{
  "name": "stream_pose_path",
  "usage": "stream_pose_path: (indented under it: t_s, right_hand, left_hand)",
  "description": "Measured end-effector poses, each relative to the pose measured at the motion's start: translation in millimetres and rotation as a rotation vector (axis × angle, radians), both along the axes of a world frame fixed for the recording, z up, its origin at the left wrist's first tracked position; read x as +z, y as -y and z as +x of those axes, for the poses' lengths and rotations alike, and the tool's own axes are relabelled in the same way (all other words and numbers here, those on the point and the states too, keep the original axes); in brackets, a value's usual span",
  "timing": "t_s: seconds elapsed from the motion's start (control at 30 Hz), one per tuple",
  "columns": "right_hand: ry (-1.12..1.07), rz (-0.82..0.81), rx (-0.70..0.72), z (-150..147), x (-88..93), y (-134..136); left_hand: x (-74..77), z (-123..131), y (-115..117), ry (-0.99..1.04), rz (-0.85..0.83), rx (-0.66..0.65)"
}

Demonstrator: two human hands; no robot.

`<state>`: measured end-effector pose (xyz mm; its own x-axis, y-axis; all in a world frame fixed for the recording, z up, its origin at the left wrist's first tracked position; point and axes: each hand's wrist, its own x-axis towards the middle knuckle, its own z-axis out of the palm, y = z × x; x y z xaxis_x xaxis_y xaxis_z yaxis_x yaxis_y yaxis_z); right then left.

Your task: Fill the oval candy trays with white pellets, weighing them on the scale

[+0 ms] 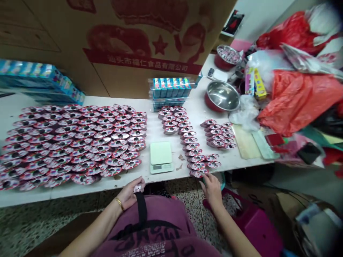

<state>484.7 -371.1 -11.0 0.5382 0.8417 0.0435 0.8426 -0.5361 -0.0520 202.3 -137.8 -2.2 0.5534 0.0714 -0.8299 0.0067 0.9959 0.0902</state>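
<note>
My left hand [130,194] rests at the table's front edge, fingers curled around a small pink-and-white piece. My right hand [212,188] reaches up to the nearest foil-lidded cup [199,173] at the front of a curved row of cups [187,141]; its fingers are partly spread and touch the table edge just below that cup. A large overlapping field of the same red-and-silver cups [72,142] covers the left of the white table [166,180]. A small white scale [161,157] sits between the two groups.
Blue boxed packs [170,91] stand behind the rows, more blue boxes [40,80] at far left. A steel bowl [222,95] and a second bowl with cups [227,56] sit right. Red plastic bags [297,96] pile at the right end. A printed cardboard box [139,43] backs the table.
</note>
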Motion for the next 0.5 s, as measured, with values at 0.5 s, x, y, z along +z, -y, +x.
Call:
stream_pose_path:
  t_s: [0.5]
  right_hand:
    - [-0.050, -0.021, 0.536, -48.5, 37.4, -162.7]
  left_hand:
    - [1.2, 26.6, 9.4, -0.060, 0.087, 0.206]
